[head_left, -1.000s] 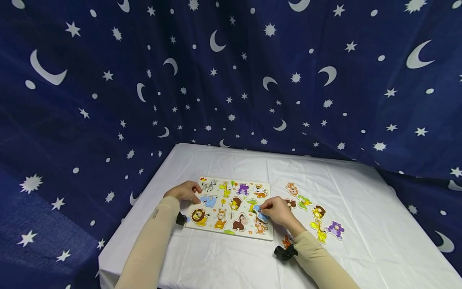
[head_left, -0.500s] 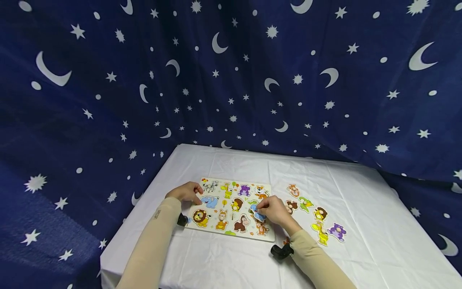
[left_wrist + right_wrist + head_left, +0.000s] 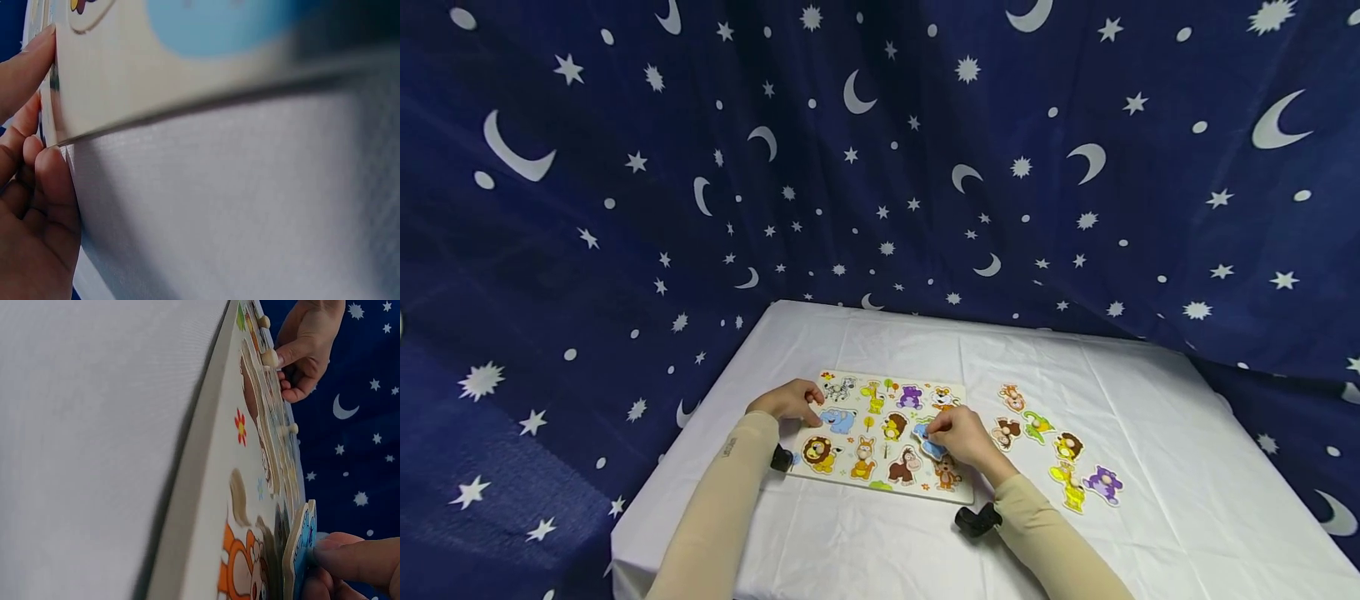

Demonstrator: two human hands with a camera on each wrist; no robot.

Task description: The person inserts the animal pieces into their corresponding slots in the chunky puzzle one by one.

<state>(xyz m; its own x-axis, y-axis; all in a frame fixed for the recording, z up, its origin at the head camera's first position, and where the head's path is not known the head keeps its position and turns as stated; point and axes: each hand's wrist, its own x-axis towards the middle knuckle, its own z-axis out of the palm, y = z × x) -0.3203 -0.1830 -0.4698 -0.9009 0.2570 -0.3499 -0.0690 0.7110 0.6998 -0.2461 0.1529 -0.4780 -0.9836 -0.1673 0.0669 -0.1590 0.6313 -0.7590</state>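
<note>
A pale wooden puzzle board (image 3: 844, 469) with animal pictures lies on the white-covered table. My left hand (image 3: 786, 400) holds its left edge; in the left wrist view the thumb (image 3: 39, 53) lies along the top and the other fingers curl by the corner. Between thumb and fingertips, my right hand (image 3: 967, 439) pinches a blue animal puzzle piece (image 3: 929, 447) over the board's right half. The right wrist view shows this piece (image 3: 300, 556) tilted on edge, close over the board beside an orange animal picture (image 3: 240, 562). Part of the blue piece is hidden behind the fingers.
Loose animal pieces lie right of the board: an orange one (image 3: 1011, 397), a brown monkey (image 3: 1004, 433), a green one (image 3: 1037, 426), a hedgehog (image 3: 1067, 447), a giraffe (image 3: 1068, 486) and a purple one (image 3: 1103, 484). A dark starry curtain (image 3: 880, 167) hangs behind the table.
My right hand has moved left across the board with the blue piece, from near the right edge inward. My left hand keeps its place on the board's left edge.
</note>
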